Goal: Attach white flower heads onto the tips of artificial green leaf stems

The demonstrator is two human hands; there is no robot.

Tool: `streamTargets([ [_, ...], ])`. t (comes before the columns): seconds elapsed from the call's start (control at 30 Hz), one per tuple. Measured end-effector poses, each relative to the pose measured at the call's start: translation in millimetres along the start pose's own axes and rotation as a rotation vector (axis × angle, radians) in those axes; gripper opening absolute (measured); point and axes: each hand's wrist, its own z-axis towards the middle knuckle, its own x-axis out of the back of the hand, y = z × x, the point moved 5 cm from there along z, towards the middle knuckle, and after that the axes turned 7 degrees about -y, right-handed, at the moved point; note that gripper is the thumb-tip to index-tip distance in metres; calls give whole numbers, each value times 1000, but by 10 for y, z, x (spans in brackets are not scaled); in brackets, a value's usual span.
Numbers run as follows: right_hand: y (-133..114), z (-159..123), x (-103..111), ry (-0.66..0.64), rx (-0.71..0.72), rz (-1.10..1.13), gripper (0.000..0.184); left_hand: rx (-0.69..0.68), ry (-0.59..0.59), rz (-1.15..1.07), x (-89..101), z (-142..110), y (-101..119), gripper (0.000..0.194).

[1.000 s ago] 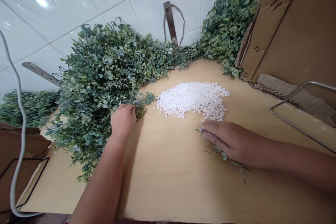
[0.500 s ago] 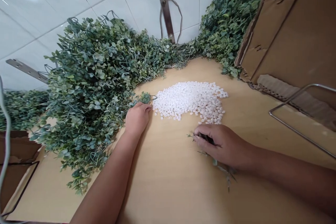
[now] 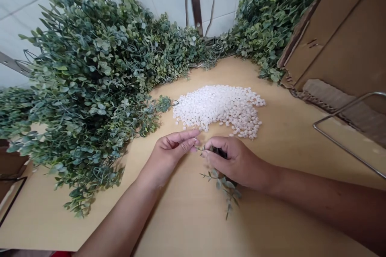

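- Thin green leafy sprig (image 3: 223,184): held in the right hand (image 3: 244,164), fingers closed round it, above the pale tan tabletop (image 3: 181,221), nearer than the pile of small round white pieces (image 3: 218,106).
- Its stem tip points left, towards the left hand (image 3: 169,151); leaves trail below the fist, towards the viewer.
- The fist hides its middle, so its full long axis cannot be traced.
- Left fingertips nearly together; I cannot tell whether they grip anything.
- Two hands, one pile; its pieces are too many to count.

Right hand (image 3: 245,166) gripping leafy sprig (image 3: 226,184), white pieces (image 3: 217,106) beyond
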Motion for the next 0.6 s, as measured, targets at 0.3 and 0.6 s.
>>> streamTargets([
  [0.3,9,25,39,-2,6,85,24,25,-114,-120,89,123,-110,25],
  [0.6,14,30,62,44,-30,114,25,32,-150,-48,37,137,-140,19],
])
